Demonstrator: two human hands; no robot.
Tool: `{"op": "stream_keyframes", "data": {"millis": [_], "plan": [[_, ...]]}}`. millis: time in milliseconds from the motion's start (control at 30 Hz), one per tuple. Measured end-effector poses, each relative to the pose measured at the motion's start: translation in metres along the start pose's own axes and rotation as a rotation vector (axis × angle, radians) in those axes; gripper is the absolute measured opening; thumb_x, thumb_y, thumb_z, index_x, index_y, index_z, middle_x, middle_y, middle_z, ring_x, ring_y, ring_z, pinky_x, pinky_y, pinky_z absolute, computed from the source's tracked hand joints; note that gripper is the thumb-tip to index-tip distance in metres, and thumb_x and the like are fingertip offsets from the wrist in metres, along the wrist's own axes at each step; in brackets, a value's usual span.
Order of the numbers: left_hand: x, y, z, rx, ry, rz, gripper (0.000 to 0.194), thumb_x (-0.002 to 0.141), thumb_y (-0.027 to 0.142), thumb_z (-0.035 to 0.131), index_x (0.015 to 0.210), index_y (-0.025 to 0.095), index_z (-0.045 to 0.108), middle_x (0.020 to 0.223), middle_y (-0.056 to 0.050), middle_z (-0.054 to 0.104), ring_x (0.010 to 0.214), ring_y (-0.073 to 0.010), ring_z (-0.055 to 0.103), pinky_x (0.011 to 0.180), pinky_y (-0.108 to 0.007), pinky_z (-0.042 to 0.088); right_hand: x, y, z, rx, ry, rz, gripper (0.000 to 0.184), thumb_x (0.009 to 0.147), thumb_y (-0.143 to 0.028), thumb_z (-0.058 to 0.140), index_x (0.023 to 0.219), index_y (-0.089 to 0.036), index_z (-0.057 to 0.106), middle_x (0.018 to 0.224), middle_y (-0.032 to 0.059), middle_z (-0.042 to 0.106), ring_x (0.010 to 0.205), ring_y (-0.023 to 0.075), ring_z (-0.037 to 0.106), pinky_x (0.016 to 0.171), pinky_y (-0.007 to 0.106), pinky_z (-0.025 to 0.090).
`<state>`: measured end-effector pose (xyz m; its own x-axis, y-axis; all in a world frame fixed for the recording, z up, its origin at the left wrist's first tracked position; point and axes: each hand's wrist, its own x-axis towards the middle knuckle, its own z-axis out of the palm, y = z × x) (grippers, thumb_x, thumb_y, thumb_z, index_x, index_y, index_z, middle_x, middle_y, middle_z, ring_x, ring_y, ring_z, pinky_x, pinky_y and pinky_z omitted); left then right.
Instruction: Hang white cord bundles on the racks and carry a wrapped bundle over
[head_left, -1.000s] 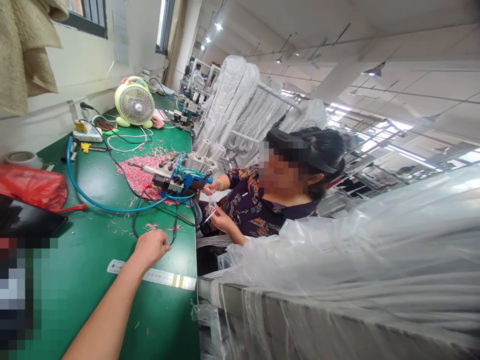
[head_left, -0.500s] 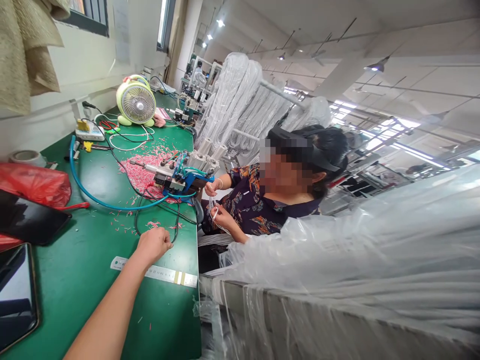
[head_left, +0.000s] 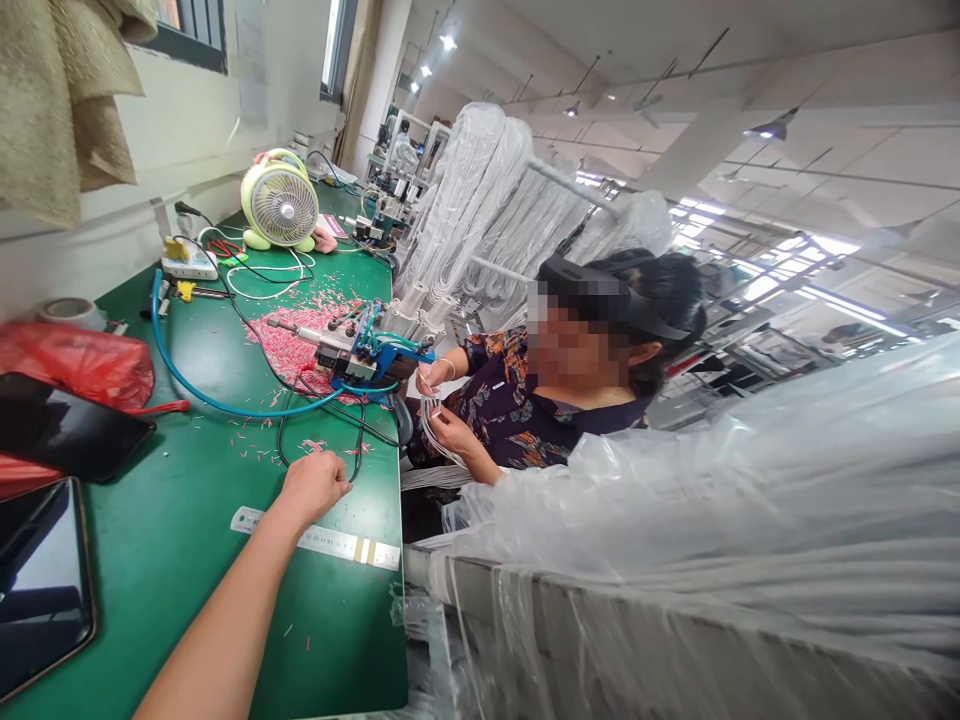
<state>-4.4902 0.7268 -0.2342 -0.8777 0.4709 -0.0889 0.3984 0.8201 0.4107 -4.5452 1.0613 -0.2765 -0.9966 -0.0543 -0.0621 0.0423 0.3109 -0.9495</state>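
My left hand (head_left: 317,487) is closed in a loose fist on the green table (head_left: 337,640), back upward; the inside of its fingers is hidden. A black cable (head_left: 361,445) loops down to the table right by its knuckles. Under my wrist lies a steel ruler (head_left: 334,541) with yellowish bands near one end. My right hand is out of view. Across from it, a co-worker's two hands (head_left: 450,428) hold thin white cables (head_left: 436,440) beside a small pneumatic machine (head_left: 360,352) with blue parts.
Pink and white scraps (head_left: 296,350) lie heaped around the machine. A green fan (head_left: 281,200), a power strip (head_left: 189,262), a blue air hose (head_left: 195,392), a red plastic bag (head_left: 75,360) and dark phones (head_left: 37,590) are on the table. Plastic-wrapped cable bundles (head_left: 712,510) fill the right side.
The whole view has shifted slightly, so things appear a little further right. My left hand stays in place on the table. The co-worker's hands have moved slightly at the white cables.
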Motion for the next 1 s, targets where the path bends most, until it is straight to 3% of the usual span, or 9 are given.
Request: {"op": "stream_keyframes", "data": {"millis": [100,167,367,533,667,867,1000], "plan": [[0.0,0.0,-0.001,-0.001,0.001,-0.007,0.015,0.073,0.031,0.054,0.068,0.021,0.063,0.082,-0.002,0.067,0.084,-0.0195,0.06,0.065,-0.027,0.035,-0.001,0.009,-0.011,0.555,-0.196,0.069,0.04,0.097,-0.028,0.029,0.092,0.0,0.056,0.083,0.0018,0.055,0.063,-0.0023,0.05,0.061,0.01,0.044],[0.0,0.0,-0.001,0.0,0.002,-0.008,0.014,0.072,0.031,0.054,0.068,0.021,0.062,0.081,-0.001,0.067,0.084,-0.0193,0.06,0.064,-0.027,0.035,-0.002,0.014,-0.016,0.874,-0.298,0.1,0.024,0.089,-0.029,0.051,0.087,-0.006,0.058,0.078,0.0005,0.058,0.063,0.0024,0.054,0.057,0.014,0.048],[0.003,0.0,0.001,0.001,0.005,-0.011,0.014,0.072,0.032,0.055,0.067,0.021,0.062,0.082,-0.001,0.067,0.085,-0.0194,0.059,0.064,-0.027,0.034,-0.002,0.021,-0.021,1.525,-0.567,0.259,0.017,0.087,-0.02,0.053,0.094,-0.006,0.059,0.087,0.003,0.062,0.077,0.0072,0.061,0.068,0.02,0.054],[0.003,0.0,0.001,0.0,0.001,-0.016,0.014,0.072,0.032,0.055,0.067,0.021,0.062,0.081,-0.001,0.067,0.084,-0.0193,0.059,0.064,-0.027,0.033,-0.004,0.016,-0.023,1.77,-0.687,0.42,0.017,0.087,-0.019,0.053,0.095,-0.005,0.058,0.089,0.0044,0.062,0.084,0.0092,0.062,0.073,0.023,0.055],[0.003,0.0,0.0,0.005,-0.001,-0.013,0.014,0.072,0.032,0.055,0.068,0.021,0.062,0.082,-0.001,0.067,0.085,-0.0194,0.059,0.064,-0.027,0.033,-0.005,0.009,-0.026,1.885,-0.696,0.495,0.016,0.087,-0.02,0.054,0.093,-0.005,0.058,0.088,0.0047,0.062,0.085,0.0099,0.062,0.075,0.025,0.055],[0.002,0.001,-0.001,0.008,-0.003,-0.011,0.014,0.072,0.032,0.055,0.067,0.021,0.062,0.083,0.0,0.067,0.084,-0.0185,0.059,0.064,-0.026,0.033,-0.005,0.012,-0.023,1.965,-0.672,0.554,0.024,0.089,-0.025,0.051,0.099,-0.004,0.057,0.095,0.0066,0.061,0.089,0.0103,0.061,0.079,0.026,0.055],[0.002,0.0,-0.001,0.003,-0.004,-0.01,0.014,0.072,0.032,0.055,0.067,0.021,0.062,0.082,0.0,0.067,0.084,-0.0184,0.059,0.064,-0.026,0.032,0.0,0.017,-0.019,1.968,-0.706,0.567,0.021,0.089,-0.02,0.049,0.101,-0.003,0.055,0.09,0.0051,0.062,0.084,0.0071,0.062,0.077,0.02,0.055]]}}
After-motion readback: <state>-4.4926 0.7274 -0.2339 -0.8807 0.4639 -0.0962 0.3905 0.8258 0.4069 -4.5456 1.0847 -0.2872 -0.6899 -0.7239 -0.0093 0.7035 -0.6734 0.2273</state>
